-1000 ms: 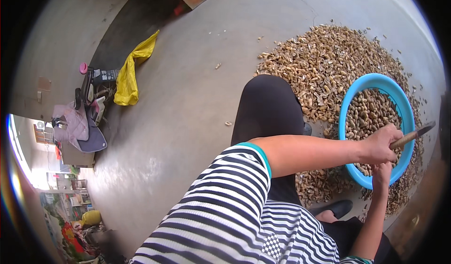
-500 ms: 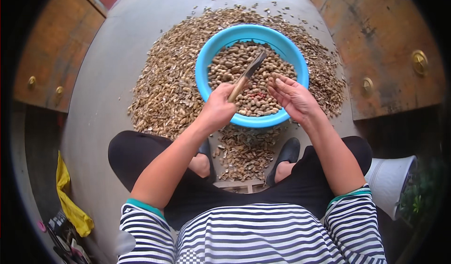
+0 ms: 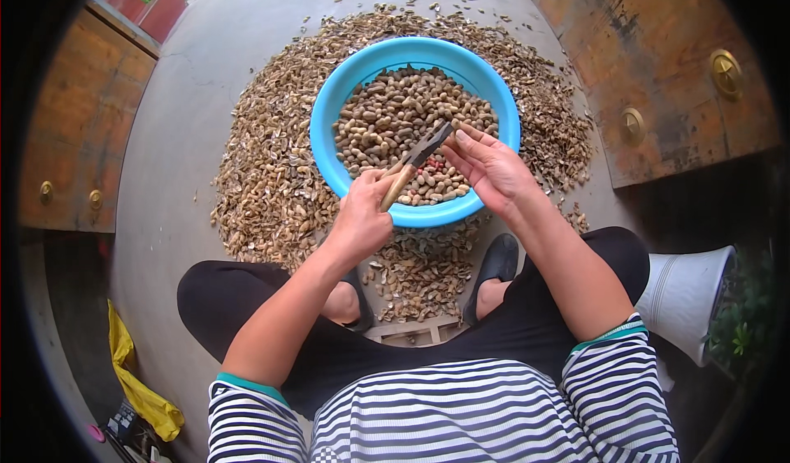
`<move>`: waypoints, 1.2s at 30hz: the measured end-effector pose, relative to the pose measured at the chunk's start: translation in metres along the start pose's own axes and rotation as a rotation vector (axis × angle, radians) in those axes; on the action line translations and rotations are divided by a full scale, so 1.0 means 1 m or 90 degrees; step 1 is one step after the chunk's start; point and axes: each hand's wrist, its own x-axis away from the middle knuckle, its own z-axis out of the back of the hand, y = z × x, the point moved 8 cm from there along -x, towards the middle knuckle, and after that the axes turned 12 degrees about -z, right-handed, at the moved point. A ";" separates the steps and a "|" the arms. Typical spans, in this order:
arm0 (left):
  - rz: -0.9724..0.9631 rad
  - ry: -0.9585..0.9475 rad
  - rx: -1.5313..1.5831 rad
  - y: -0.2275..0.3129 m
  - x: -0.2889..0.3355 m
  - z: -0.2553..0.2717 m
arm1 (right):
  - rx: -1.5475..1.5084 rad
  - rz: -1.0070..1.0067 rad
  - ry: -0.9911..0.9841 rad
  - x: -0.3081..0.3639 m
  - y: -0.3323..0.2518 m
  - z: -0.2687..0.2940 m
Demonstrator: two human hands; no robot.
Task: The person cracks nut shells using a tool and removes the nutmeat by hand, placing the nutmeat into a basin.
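My left hand (image 3: 362,220) is wrapped round the tan handles of a pair of pliers (image 3: 428,144), whose dark jaws point up and to the right over the basin. At the tip of those jaws, the fingers of my right hand (image 3: 491,171) are pinched together on a small brown peanut (image 3: 455,128), partly covered by the fingertips. Below both hands stands a blue basin (image 3: 327,154) filled with unshelled peanuts (image 3: 403,105). A few red shelled kernels (image 3: 431,163) lie among them, near the pliers.
Broken peanut shells (image 3: 267,150) spread over the grey floor (image 3: 169,167) around the basin and between my feet. Wooden cabinets (image 3: 658,68) with round brass fittings flank the floor on both sides. A white pot (image 3: 687,298) lies tilted at right; yellow cloth (image 3: 136,381) lies at left.
The pliers have come down, with their handles spread apart, and the jaws now meet the fingertips of my right hand. My right hand has shifted left. The whole view has shifted slightly.
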 end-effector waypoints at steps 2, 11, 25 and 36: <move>-0.015 -0.002 -0.050 0.004 0.001 -0.001 | 0.005 0.002 0.003 -0.002 0.000 0.002; -0.054 -0.015 -0.096 -0.001 0.003 -0.015 | 0.117 -0.054 0.090 0.002 0.011 0.016; -0.049 -0.019 -0.154 0.003 0.005 -0.020 | 0.119 -0.045 0.094 -0.001 0.017 0.023; -0.050 -0.016 -0.172 -0.002 0.005 -0.020 | 0.125 -0.067 0.089 -0.007 0.020 0.030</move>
